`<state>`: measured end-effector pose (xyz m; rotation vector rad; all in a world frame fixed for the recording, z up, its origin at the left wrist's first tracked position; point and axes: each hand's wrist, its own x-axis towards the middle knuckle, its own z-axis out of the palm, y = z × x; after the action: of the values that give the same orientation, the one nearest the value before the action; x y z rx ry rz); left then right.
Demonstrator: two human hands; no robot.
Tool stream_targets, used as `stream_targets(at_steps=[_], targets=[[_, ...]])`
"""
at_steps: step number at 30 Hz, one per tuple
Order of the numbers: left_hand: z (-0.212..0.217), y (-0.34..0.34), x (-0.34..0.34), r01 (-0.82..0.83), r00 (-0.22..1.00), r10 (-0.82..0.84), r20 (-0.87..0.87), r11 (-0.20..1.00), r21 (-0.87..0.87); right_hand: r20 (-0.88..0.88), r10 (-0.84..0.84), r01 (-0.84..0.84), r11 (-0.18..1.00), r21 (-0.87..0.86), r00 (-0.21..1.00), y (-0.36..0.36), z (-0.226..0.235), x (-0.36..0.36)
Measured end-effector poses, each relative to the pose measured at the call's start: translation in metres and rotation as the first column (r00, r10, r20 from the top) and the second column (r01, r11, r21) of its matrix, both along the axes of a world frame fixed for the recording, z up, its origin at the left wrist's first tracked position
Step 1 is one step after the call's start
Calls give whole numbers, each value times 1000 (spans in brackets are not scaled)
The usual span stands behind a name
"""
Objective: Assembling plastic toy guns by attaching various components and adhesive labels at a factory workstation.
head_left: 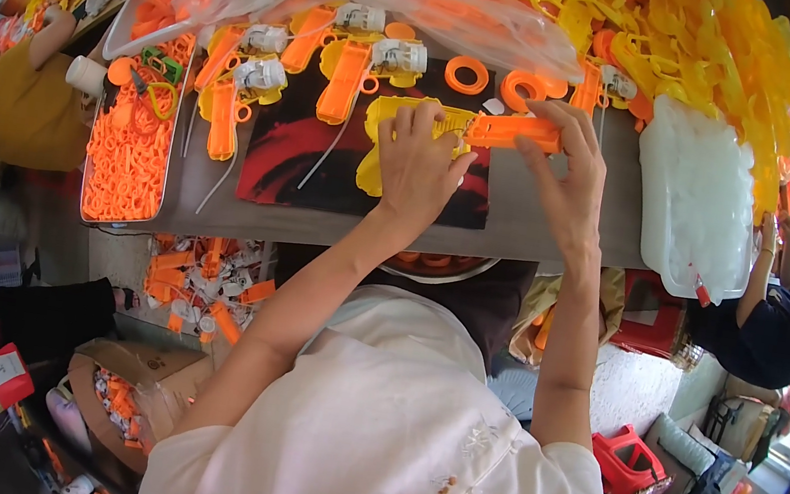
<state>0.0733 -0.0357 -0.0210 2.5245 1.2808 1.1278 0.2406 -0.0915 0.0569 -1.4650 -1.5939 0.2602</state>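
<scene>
My left hand (414,164) bends over a yellow plastic shell half (370,175), its fingers pressed onto it, partly hiding it. A long orange plastic part (510,133) reaches right from the shell, and its left end meets the shell near my left fingertips. My right hand (571,166) pinches the right end of that part between thumb and fingers. Beneath the shell lies a black and red mat (277,155). Just beyond my hands are two orange rings (467,75). Whether the orange part sits inside the shell is hidden by my fingers.
Several toy-gun-like assemblies (342,83) in yellow and orange lie at the back left. A tray of small orange parts (127,164) is on the left, a tub of translucent pieces (700,199) on the right. Yellow shells (714,59) pile up behind. Co-workers sit on both sides.
</scene>
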Motion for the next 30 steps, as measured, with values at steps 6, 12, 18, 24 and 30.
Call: stream_targets(at_steps=[6, 12, 18, 24, 30], targets=[[-7, 1, -5, 118, 949, -58, 310, 977, -176, -303, -98, 42, 982, -186, 948, 11, -29, 39], [-12, -1, -22, 498, 670, 16, 742, 732, -465, -310, -137, 79, 978, -195, 941, 26, -53, 51], [-12, -6, -30, 574, 580, -164, 798, 778, -257, -197, -206, 154, 956, -251, 958, 31, -51, 50], [22, -27, -18, 662, 748, -663, -22, 744, 88, -9, -162, 162, 987, 8, 987, 37, -30, 24], [29, -20, -70, 554, 407, 309, 860, 665, -501, 625, 200, -405, 891, 203, 754, 23, -23, -45]])
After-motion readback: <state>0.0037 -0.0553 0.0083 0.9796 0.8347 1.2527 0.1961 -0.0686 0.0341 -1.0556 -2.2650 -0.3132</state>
